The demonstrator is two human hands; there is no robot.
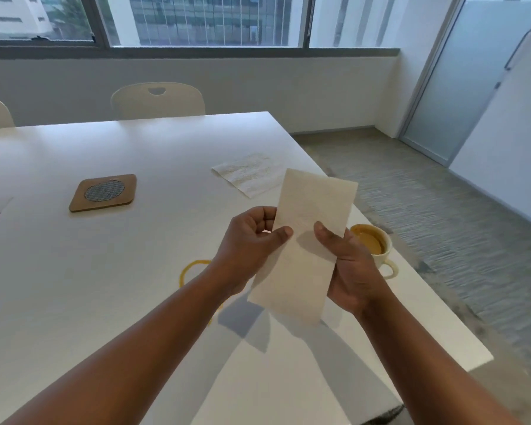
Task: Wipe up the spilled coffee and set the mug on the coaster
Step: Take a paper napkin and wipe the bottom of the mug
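Both hands hold a folded paper towel [307, 246] up above a white tabletop [74, 271]. The left hand [252, 243] pinches its left edge between thumb and curled fingers; the right hand [350, 265] grips its right edge, thumb on the front. A mug [377, 246] of coffee stands just beyond the right hand. A ring-shaped coffee spill [190, 269] lies under the left wrist. A coaster [103, 193] sits well beyond and left of the left hand. A napkin [249, 174] lies beyond both hands.

on the table [74, 271], the coaster [103, 193] lies far left, a napkin [252, 176] behind right, the mug [373, 246] near the right edge, the spill [193, 269] between coaster and mug, nearer.
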